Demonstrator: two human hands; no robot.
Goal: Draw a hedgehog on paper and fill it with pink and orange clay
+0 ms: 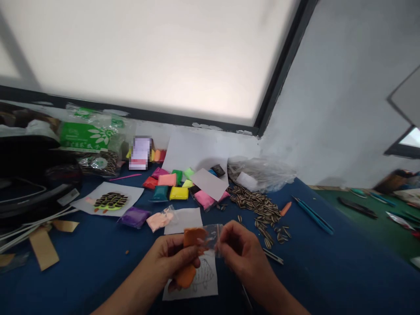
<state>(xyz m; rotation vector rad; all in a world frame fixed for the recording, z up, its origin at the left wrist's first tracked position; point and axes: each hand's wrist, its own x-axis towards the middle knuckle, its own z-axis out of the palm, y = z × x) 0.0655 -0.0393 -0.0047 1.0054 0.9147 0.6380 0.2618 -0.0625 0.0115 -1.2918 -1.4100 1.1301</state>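
Note:
My left hand (180, 258) is closed around a soft packet of orange clay (186, 274), fingers wrapped over its middle. From its upper right runs a clear plastic end (210, 236), which my right hand (238, 247) pinches between thumb and fingers. Below the packet lies a white paper with a pencil drawing (206, 273) of a striped animal shape with legs. Beyond it are a blank white paper (183, 220) and a light peach clay packet (160, 219). At the left, a paper holds a figure of seeds set in green clay (111, 201).
Sunflower seeds (257, 205) lie heaped right of centre, before a clear plastic bag (262, 173). Blue tweezers (313, 214) lie further right. Several coloured clay packets (179, 193) and a purple one (134, 217) spread behind my hands. A green seed bag (88, 135) stands back left.

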